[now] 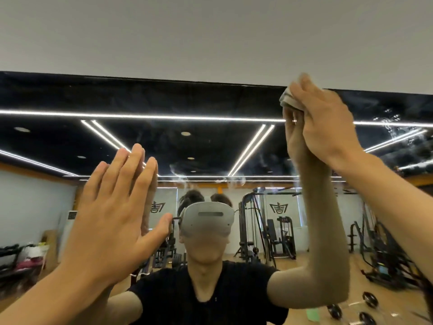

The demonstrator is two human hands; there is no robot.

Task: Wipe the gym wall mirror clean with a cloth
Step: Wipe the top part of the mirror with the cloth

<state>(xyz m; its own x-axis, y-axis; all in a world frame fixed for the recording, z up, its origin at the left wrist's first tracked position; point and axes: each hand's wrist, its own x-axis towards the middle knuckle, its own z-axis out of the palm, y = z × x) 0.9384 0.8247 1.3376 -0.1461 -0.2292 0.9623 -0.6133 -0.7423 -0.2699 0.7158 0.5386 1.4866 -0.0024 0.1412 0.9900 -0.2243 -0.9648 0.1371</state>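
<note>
mirror point(210, 141): wall-mounted, upright, streaky at centre and upper right
cloth point(289, 99): grey-white, bunched, pressed against mirror's top edge

dim room, bright ceiling light strips point(140, 116) glaring in the mirror point(210, 146), wide-angle bowing at edges, soft blur

- My right hand point(328, 127) holds the cloth point(288, 99) at the mirror's top edge point(187, 80); above it is flat pale wall point(210, 38).
- Left of it, the mirror point(210, 141) glass runs open.
- Lower left, my left hand point(112, 207) lies flat on the glass and blocks that stretch.
- Right of it, open glass carries smears point(393, 127).
- Below it, my own forearm crosses the way.
</note>
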